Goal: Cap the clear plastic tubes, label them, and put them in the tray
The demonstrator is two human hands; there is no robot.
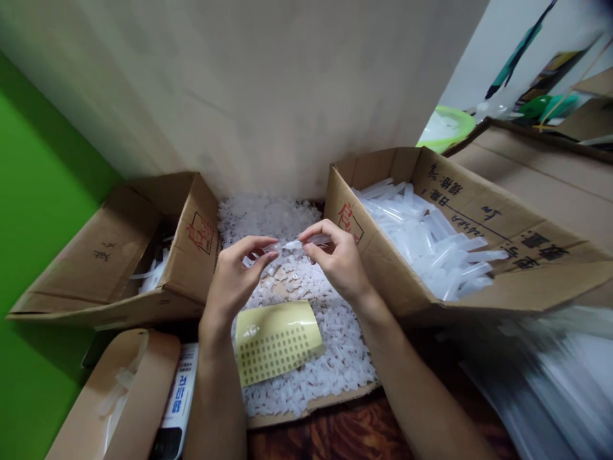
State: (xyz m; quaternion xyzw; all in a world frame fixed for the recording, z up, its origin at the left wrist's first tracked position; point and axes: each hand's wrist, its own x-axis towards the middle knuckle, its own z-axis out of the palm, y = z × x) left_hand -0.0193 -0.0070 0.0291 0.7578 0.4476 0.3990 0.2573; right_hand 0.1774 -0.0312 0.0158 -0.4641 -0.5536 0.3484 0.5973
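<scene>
Close together over a heap of small white plastic pieces (335, 345), my two hands face each other. My left hand (239, 271) pinches a small clear plastic piece (272, 248) between thumb and forefinger. My right hand (338, 259) has its fingers closed on a translucent plastic tube (293, 245), whose narrow end points at the left hand. The tube end and the clear piece are very near each other; whether they touch I cannot tell. Below the hands, a yellow sheet of small round stickers (280, 342) lies on the heap.
To the right stands a cardboard box (502, 217) of translucent tubes (426, 236). Another box (96, 255) at left holds a few pieces. A tan bin (153, 377) sits at lower left beside a white package (182, 390). A pale panel (268, 96) rises behind.
</scene>
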